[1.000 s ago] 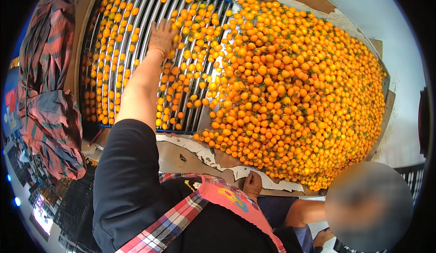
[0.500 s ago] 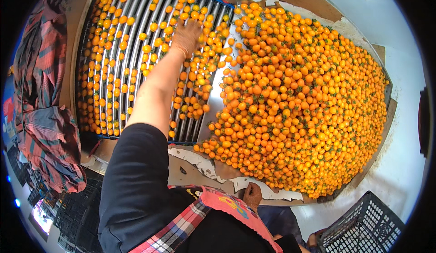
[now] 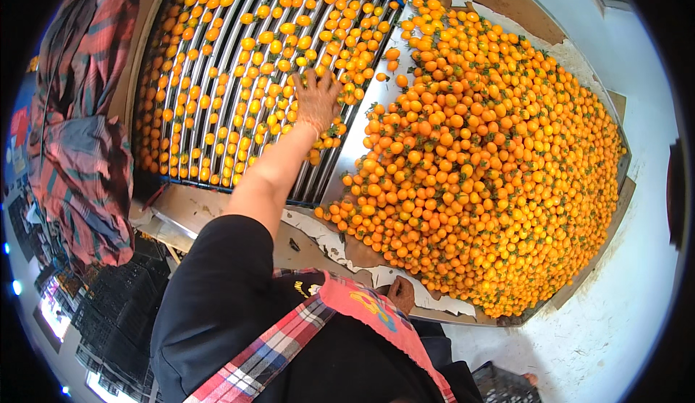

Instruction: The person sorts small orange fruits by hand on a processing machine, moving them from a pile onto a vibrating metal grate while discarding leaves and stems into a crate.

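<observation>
Spread wide, the fingers of the bare left hand (image 3: 316, 100) reach over the small, glossy, round-to-oval orange-yellow fruits (image 3: 248, 43) at the upper middle of the frame. The fruits vary from bright yellow to deep orange. They sit loosely in rows along the slatted bed of shiny metal rollers (image 3: 310, 186), which fills the upper left.

I see fruits close around the spread fingertips, and the palm faces down; I cannot tell whether any fruit is held beneath it. The left forearm slants up and rightward from the short black fabric sleeve (image 3: 210, 280), with a thin reddish band (image 3: 311, 124) at the wrist. Lower centre, the right hand (image 3: 400, 294) rests curled beside the table's near edge, close to the pink apron with plaid straps (image 3: 369, 320); its fingers are mostly hidden from me, so I cannot tell how tightly it is closed.

Just right of the rollers I make out a smooth pale metal strip (image 3: 368, 110) bearing a few loose fruits, then a broad heap of the same orange-yellow fruits, flecked with green stems (image 3: 478, 157), across the right half. Torn brown-and-white cardboard (image 3: 329, 236) borders the near edge. A crumpled red-and-grey plaid cloth (image 3: 83, 142) hangs at far left.
</observation>
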Tool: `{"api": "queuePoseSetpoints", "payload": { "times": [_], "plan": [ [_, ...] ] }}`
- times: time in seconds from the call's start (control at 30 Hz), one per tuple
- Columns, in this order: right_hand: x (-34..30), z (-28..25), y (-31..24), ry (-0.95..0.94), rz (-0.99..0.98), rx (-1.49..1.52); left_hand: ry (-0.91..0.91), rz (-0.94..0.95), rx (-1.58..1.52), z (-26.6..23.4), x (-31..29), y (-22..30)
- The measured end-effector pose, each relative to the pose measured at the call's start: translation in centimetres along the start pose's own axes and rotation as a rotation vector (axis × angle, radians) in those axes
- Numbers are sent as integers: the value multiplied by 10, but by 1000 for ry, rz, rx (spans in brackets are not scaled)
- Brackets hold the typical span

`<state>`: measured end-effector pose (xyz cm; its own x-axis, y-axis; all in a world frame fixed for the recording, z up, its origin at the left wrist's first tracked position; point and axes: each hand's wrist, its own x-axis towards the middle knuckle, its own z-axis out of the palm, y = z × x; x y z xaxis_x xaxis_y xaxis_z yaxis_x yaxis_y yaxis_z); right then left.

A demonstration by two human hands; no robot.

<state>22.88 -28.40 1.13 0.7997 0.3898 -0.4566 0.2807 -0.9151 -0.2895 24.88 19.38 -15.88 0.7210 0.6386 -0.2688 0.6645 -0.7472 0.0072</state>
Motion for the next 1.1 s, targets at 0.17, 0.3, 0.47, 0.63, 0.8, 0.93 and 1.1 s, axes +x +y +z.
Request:
{"api": "queuePoseSetpoints", "payload": {
  "times": [0.17, 0.3, 0.47, 0.63, 0.8, 0.93, 1.1],
  "plan": [
    [-3, 2, 10, -9, -29, -9, -119, 54, -66, 13, -91, 19],
    [-5, 5, 9, 46, -1, 29, -337, 218, 40, 29, -167, 19],
    [-5, 6, 5, 113, -16, 40, -519, 214, -143, 22, -209, 12],
    [-7, 6, 5, 192, -54, 45, -73, 112, -44, -3, -163, -34],
    [-5, 7, 5, 191, -44, 23, -247, -264, 50, -25, -133, -65],
    [-6, -1, -4, 146, -23, 28, -244, -324, -34, 23, -189, -52],
    [-4, 5, 7, 138, -41, 48, -199, -243, -303, 26, -227, -46]
  ]
}}
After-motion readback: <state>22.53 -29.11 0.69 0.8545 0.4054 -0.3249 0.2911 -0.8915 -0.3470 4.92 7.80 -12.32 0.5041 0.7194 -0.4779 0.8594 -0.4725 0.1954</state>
